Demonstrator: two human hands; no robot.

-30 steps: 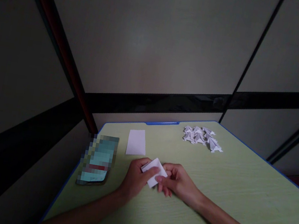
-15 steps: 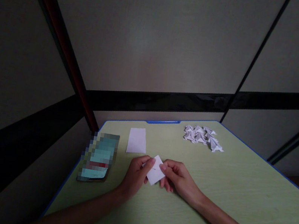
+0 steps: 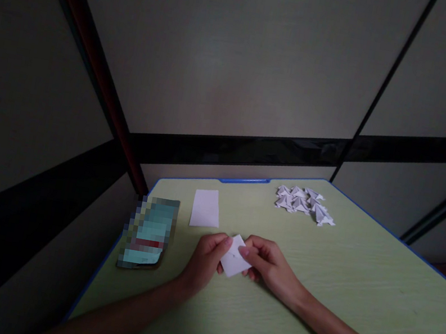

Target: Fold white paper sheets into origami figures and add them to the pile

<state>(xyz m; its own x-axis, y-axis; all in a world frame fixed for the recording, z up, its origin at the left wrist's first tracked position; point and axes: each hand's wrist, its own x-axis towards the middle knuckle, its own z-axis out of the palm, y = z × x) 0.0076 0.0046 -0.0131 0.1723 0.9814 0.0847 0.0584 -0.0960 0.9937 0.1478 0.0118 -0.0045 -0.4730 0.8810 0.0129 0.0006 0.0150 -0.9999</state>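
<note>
A small folded white paper, diamond-shaped with a flap line across it, is held between my two hands over the table. My left hand pinches its left corner, thumb on top and fingers beneath. On the opposite side my right hand grips the paper, its thumb pressed on the upper face near the fold. The fingers under the paper are mostly hidden. Just beyond my left hand lies a flat stack or sheet of white paper.
Several folded white paper figures sit in rows at the back right of the pale green table. A phone, its screen blurred out, lies at the left edge. Dark-banded panels rise behind the table.
The folded paper has tilted slightly and shifted a little to the right. My right fingers have curled in closer beneath it; my left hand keeps its pinch.
</note>
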